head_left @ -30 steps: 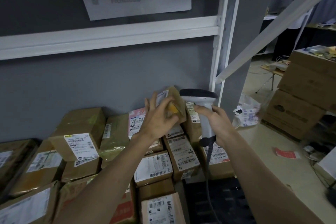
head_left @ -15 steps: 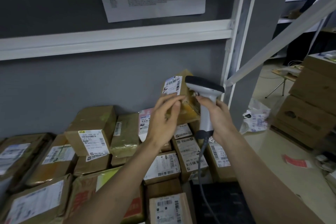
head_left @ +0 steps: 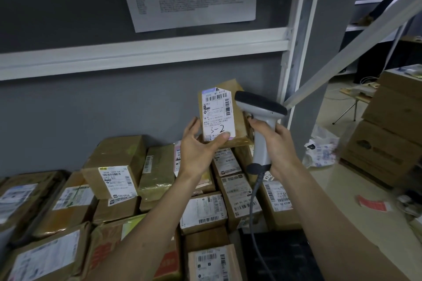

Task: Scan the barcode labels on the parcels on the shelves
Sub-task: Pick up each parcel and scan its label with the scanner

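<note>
From the head view, your left hand [head_left: 201,150] holds a small parcel [head_left: 225,113] up in front of the grey wall, thumb pressed on the bottom edge of its label [head_left: 218,115] and fingers curled behind, so the white face with its barcodes tilts toward you and the reader. Your right hand [head_left: 277,143] wraps closed around the grip of the scanner [head_left: 260,121], its dark head just beside the parcel's right edge and aimed leftward; that looks too close and side-on for a clean read, so you probably need to draw it back. The scanner's cable [head_left: 253,207] hangs down between your forearms. Below, the other parcels [head_left: 114,178] lie packed together on the shelf [head_left: 280,255], labels mostly facing up for easy scanning.
</note>
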